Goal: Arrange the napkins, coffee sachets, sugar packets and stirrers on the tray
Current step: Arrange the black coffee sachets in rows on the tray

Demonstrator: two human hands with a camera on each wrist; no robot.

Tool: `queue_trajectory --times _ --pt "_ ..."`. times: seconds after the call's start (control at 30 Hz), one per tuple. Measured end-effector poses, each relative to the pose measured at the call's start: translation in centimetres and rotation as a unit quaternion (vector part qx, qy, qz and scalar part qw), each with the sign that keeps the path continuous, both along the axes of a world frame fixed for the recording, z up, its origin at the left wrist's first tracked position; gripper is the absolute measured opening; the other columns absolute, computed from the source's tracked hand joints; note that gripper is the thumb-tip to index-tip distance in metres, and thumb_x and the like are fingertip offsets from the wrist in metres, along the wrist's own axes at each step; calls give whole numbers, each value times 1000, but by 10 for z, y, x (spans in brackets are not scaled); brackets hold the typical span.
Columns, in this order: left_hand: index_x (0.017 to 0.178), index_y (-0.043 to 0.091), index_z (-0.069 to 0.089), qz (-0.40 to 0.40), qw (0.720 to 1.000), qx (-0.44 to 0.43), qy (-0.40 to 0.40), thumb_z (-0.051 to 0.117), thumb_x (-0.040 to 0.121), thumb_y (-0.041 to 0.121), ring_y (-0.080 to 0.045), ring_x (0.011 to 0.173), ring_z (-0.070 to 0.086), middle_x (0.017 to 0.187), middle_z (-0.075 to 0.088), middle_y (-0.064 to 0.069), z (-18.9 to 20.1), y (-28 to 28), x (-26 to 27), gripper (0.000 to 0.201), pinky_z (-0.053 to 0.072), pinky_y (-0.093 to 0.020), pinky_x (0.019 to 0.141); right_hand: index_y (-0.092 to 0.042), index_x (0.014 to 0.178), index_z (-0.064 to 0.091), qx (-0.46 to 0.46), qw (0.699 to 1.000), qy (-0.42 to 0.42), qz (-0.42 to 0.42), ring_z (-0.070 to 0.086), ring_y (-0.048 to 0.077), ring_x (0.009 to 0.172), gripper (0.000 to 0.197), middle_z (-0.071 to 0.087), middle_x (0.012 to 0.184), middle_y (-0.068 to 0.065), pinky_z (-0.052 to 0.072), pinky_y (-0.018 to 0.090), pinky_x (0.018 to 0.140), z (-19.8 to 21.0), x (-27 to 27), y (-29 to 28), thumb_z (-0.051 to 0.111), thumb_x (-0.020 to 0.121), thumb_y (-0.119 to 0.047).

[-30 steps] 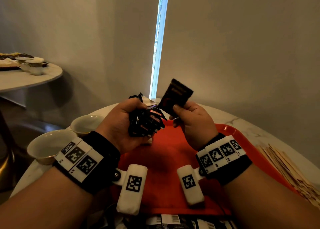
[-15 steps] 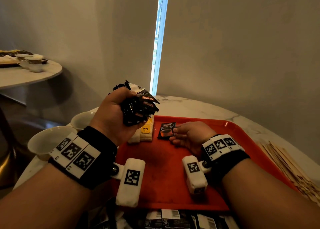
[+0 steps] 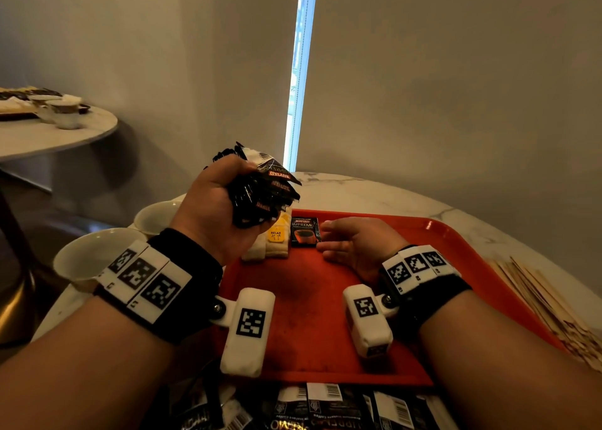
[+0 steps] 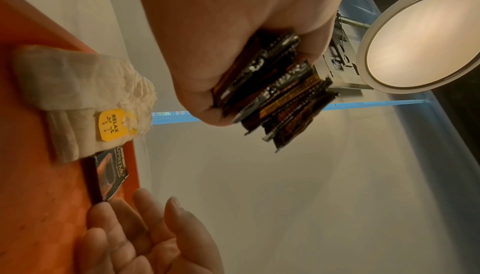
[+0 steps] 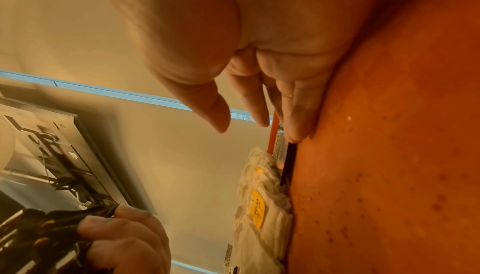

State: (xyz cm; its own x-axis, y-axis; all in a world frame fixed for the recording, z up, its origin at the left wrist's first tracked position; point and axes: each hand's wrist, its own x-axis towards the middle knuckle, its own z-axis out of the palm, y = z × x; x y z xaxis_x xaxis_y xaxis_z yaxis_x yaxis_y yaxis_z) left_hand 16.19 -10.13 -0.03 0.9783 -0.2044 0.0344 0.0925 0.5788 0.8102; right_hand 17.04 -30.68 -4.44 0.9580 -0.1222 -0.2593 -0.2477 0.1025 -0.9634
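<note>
My left hand (image 3: 224, 198) grips a thick bunch of black coffee sachets (image 3: 260, 195) above the far left of the red tray (image 3: 439, 253); the left wrist view shows the bunch of sachets (image 4: 275, 97) fanned out of the fist. One black coffee sachet (image 3: 304, 232) lies flat on the tray beside a row of white tea bags with a yellow tag (image 3: 275, 237). My right hand (image 3: 350, 244) rests on the tray just right of that sachet, fingers straight, and its fingertips (image 5: 298, 122) touch the sachet's edge. In the left wrist view the lone sachet (image 4: 109, 173) lies next to the tea bags (image 4: 85, 97).
Two white bowls (image 3: 94, 253) stand left of the tray. Wooden stirrers (image 3: 547, 302) lie in a pile at the right. More black sachets (image 3: 325, 407) lie along the table's near edge. A second round table (image 3: 55, 129) with cups is at the far left.
My right hand carried one sachet down from the air onto the tray and let it go beside the tea bags. The left hand rose a little with its bunch.
</note>
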Motion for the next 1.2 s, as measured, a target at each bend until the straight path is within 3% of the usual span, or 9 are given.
queue_trajectory --times 0.37,0.47,0.57,0.63,0.8,0.87,0.97,1.1,1.2 --pt "116 9 63 -9 1000 0 13 52 89 25 -25 85 67 95 69 -11 -1 -2 -1 33 49 -31 71 6 117 63 0 1000 -10 5 65 29 90 27 63 110 21 54 33 69 -3 1 -2 60 94 -9" --pt "119 8 62 -11 1000 5 18 53 89 25 -26 89 66 100 69 -13 0 -4 -4 35 50 -32 72 5 114 63 -10 1000 -17 -5 62 24 74 26 62 95 15 50 31 59 -3 2 -2 60 95 -11" --pt "122 8 60 -25 999 11 18 59 77 26 -27 90 67 103 69 -14 -1 -5 -4 49 51 -32 72 -8 105 65 -45 998 -48 -9 57 18 65 12 63 89 9 41 29 51 5 0 -1 61 94 -8" --pt "119 8 61 -42 999 8 12 61 70 27 -26 85 69 99 69 -13 -2 -7 -5 52 53 -31 69 -18 107 67 -94 989 -116 2 57 17 70 23 64 95 7 40 28 52 14 -3 -1 61 92 -1" --pt "108 11 64 -103 995 5 -4 58 72 29 -21 70 69 87 70 -10 -4 -11 -8 41 53 -27 61 -42 115 64 -143 933 -322 74 61 11 87 54 62 116 6 52 22 72 36 -22 9 62 89 5" --pt "105 11 64 -125 992 3 -9 56 75 29 -20 66 69 85 69 -10 -4 -12 -9 36 53 -26 57 -45 117 63 -152 917 -352 110 61 11 84 57 64 114 11 55 30 84 38 -23 15 65 89 4" --pt "101 11 67 -138 990 -3 -12 55 78 29 -20 67 69 86 69 -10 -4 -12 -10 32 53 -28 56 -43 114 69 -140 908 -372 132 63 23 84 49 63 110 33 56 47 91 37 -22 22 64 83 -5" --pt "97 13 66 -146 989 -11 -7 55 81 31 -20 69 68 85 68 -8 -4 -12 -10 26 53 -28 58 -23 121 67 -108 914 -361 149 65 13 76 42 63 107 41 52 22 69 33 -21 19 63 89 4" --pt "94 13 70 -146 989 -22 -4 57 83 34 -20 69 68 84 68 -8 -4 -12 -10 27 55 -28 57 -17 124 63 -112 912 -368 145 64 15 80 42 64 115 37 49 14 65 34 -22 16 66 86 0"
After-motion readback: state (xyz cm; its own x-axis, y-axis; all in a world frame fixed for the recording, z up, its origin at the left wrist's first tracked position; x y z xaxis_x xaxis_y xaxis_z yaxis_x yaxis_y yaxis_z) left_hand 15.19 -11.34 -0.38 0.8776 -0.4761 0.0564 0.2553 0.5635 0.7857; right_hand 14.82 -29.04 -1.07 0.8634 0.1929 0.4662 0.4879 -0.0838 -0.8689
